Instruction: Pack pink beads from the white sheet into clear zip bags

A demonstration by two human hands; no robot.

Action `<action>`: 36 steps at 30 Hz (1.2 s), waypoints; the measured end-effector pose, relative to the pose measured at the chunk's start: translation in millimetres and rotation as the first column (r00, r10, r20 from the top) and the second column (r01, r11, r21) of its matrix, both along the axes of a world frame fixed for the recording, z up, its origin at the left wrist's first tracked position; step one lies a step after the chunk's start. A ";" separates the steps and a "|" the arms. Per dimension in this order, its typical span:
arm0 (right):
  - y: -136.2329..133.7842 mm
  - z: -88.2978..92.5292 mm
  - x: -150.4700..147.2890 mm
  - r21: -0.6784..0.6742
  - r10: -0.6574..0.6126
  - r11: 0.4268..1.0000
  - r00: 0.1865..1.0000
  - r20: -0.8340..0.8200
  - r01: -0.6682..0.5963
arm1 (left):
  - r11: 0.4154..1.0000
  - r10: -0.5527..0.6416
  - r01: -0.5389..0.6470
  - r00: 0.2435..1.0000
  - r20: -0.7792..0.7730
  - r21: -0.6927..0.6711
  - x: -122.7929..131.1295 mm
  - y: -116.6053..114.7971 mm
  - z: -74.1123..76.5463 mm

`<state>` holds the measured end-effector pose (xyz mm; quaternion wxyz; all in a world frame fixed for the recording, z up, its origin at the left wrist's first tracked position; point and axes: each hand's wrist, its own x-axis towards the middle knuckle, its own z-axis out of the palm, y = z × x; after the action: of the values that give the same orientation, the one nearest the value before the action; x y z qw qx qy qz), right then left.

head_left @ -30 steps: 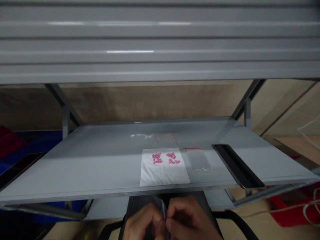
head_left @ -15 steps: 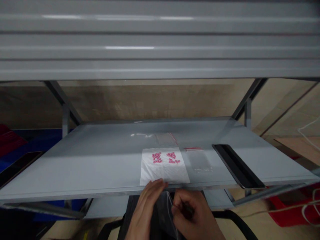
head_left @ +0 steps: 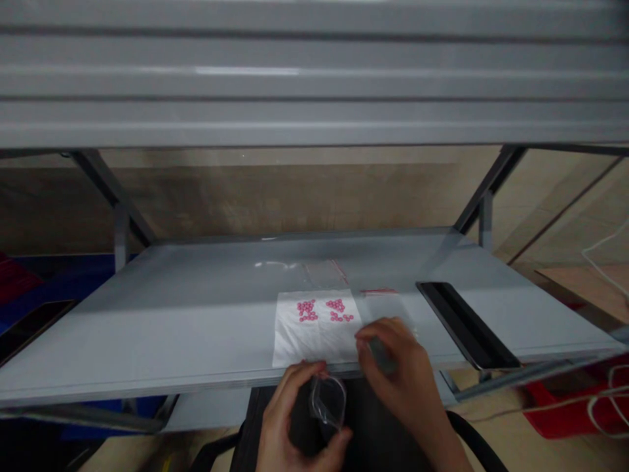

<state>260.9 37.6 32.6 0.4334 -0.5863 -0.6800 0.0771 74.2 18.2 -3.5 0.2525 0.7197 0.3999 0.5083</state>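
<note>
My left hand (head_left: 289, 419) is below the front edge of the grey table (head_left: 187, 321), its fingers closed round a small clear plastic bag (head_left: 328, 401) held with its mouth open. My right hand (head_left: 400, 370) is raised over the table's front edge beside a white sheet (head_left: 314, 337), with thumb and fingers pinched on something I cannot make out. Two small clusters of pink beads (head_left: 324, 310) lie on the far part of that sheet. Clear bags with red strips (head_left: 381, 298) lie flat just right of and behind the sheet.
A black phone-like slab (head_left: 462, 324) lies on the table at the right. Grey slatted shutters fill the top of the view. Red bins (head_left: 574, 413) and white cables sit on the floor at the right; blue and red bins are at the left.
My right hand rose from beside the bag up onto the table edge near the sheet. My left hand dropped off the sheet's edge and now holds the bag open.
</note>
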 end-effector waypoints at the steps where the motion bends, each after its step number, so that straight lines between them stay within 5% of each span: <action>1: 7.6 -4.3 6.5 0.076 -0.080 0.994 0.992 0.097 0.072 | 1.000 0.026 -0.026 1.000 -0.002 0.009 2.4 0.3 -3.0; 6: 33.9 -22.0 17.2 0.119 -0.244 0.970 0.878 0.413 0.213 | 0.980 0.185 -0.184 0.983 -0.006 0.069 18.5 -3.1 -20.4; 17: 45.8 -15.8 5.0 0.028 -0.238 0.968 0.886 0.399 0.248 | 0.949 0.308 -0.307 0.951 0.005 -0.072 24.3 -7.4 -30.7; 19: 40.8 -12.6 6.0 0.059 -0.198 0.980 0.934 0.297 0.189 | 0.942 0.322 -0.319 0.947 0.016 -0.107 23.8 -7.5 -31.9; 22: 22.8 -1.5 2.2 0.069 0.051 0.996 0.995 0.088 -0.057 | 0.938 0.318 -0.311 0.948 0.028 -0.152 23.9 -7.7 -34.3; 25: 3.7 10.5 -5.0 -0.006 0.276 0.961 0.960 -0.043 -0.276 | 0.937 0.314 -0.305 0.949 0.031 -0.170 24.4 -7.5 -36.7; 29: 1.2 10.2 -5.4 -0.050 0.361 0.928 0.924 -0.122 -0.369 | 0.939 0.310 -0.300 0.950 0.033 -0.171 24.8 -6.8 -38.1; 32: 14.8 -2.5 2.6 0.010 0.260 0.966 0.962 -0.078 -0.260 | 0.944 0.294 -0.282 0.954 0.051 -0.170 25.2 -6.0 -37.2; 36: 33.5 -19.8 10.7 0.095 -0.110 0.991 0.974 0.200 0.093 | 0.944 0.293 -0.278 0.954 0.066 -0.176 26.0 -5.2 -35.0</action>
<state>271.6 71.2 12.8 0.3889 -0.6062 -0.6929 -0.0349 100.1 12.9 -38.4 0.2528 0.6069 0.5286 0.5370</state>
